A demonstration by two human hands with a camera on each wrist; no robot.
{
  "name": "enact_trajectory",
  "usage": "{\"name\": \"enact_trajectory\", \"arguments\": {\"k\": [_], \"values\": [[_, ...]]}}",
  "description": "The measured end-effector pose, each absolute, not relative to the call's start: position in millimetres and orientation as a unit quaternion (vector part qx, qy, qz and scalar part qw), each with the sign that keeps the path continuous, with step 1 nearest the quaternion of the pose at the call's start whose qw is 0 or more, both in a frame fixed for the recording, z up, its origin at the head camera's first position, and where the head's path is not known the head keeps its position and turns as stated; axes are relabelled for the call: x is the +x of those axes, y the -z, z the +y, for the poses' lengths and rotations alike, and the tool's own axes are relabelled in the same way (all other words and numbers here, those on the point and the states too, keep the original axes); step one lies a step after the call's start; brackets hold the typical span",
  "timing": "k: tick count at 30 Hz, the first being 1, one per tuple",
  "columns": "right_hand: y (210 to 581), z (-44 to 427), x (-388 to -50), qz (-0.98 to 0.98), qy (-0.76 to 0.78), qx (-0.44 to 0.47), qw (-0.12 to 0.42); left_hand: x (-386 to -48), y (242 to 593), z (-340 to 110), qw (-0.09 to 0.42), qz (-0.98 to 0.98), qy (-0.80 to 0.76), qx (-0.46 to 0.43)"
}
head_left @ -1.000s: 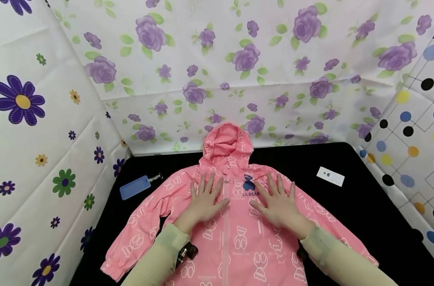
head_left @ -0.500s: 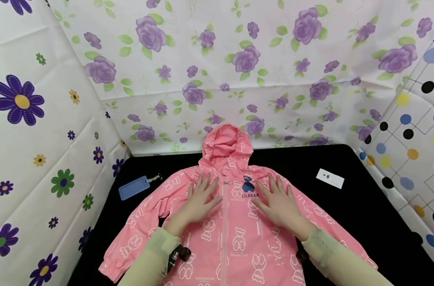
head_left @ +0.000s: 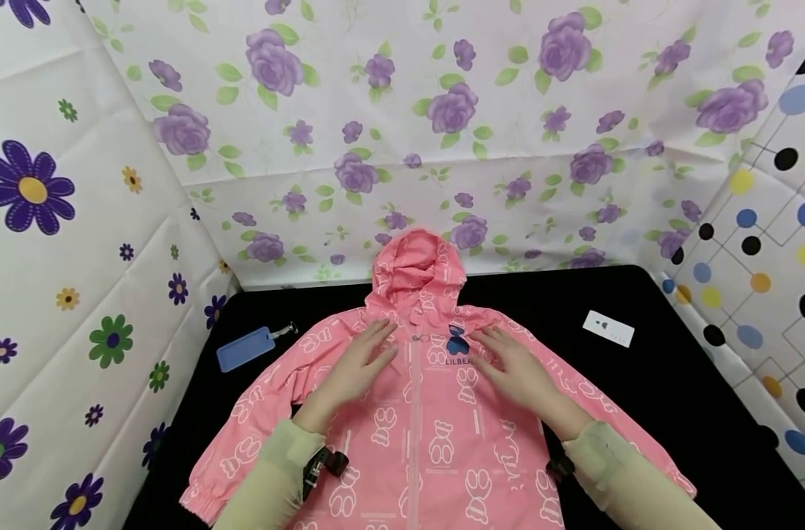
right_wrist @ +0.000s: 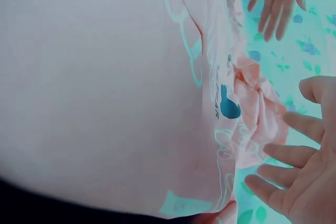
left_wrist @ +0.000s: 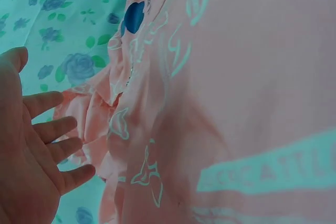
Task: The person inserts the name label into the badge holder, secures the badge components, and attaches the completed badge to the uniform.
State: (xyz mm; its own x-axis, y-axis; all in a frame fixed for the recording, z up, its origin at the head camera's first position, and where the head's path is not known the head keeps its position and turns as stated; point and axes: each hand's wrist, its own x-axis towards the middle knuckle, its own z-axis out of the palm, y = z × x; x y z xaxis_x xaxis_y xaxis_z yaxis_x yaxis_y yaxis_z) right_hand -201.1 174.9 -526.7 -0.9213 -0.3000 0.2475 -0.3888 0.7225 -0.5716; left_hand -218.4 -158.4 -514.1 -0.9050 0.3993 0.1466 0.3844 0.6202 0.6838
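A pink hooded jacket [head_left: 442,412] with white bear outlines lies face up, its hood [head_left: 418,265] toward the back and its front zipper done up. My left hand [head_left: 352,368] is over the chest beside the zipper, and my right hand [head_left: 518,368] is over the other side, near the dark blue bear print [head_left: 457,341]. Both wrist views show a gap between the hands and the cloth. The fingers of the left hand [left_wrist: 31,156] are extended and a little spread, as are those of the right hand [right_wrist: 307,166]. Neither hand holds anything.
On the black tabletop [head_left: 541,291], a blue tag [head_left: 246,349] with a clip lies left of the jacket. A white card [head_left: 608,328] lies to the right. Flower-printed cloth [head_left: 375,125] hangs behind, with patterned cloth at both sides.
Both hands have tilted from spread flat over the chest to a more edge-on pose with fingers closer together. The left hand has shifted slightly left. The jacket lies the same.
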Motion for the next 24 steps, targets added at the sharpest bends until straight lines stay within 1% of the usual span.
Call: {"name": "enact_trajectory", "arguments": {"k": [7, 15, 19, 24], "values": [[526.7, 178.3, -202.0, -0.919, -0.355, 0.152, 0.076, -216.8, 511.2, -166.0, -0.009, 0.890, -0.417, 0.186], [531.1, 183.4, -200.8, -0.904, -0.398, 0.140, 0.062, -210.7, 509.6, -186.7, -0.007, 0.873, -0.457, 0.168], [532.6, 185.4, -198.8, -0.887, -0.440, 0.133, 0.039, -204.4, 506.9, -197.4, 0.003, 0.868, -0.475, 0.148], [534.4, 186.3, -196.5, -0.852, -0.512, 0.108, -0.001, -199.5, 507.7, -209.5, -0.001, 0.864, -0.484, 0.137]]}}
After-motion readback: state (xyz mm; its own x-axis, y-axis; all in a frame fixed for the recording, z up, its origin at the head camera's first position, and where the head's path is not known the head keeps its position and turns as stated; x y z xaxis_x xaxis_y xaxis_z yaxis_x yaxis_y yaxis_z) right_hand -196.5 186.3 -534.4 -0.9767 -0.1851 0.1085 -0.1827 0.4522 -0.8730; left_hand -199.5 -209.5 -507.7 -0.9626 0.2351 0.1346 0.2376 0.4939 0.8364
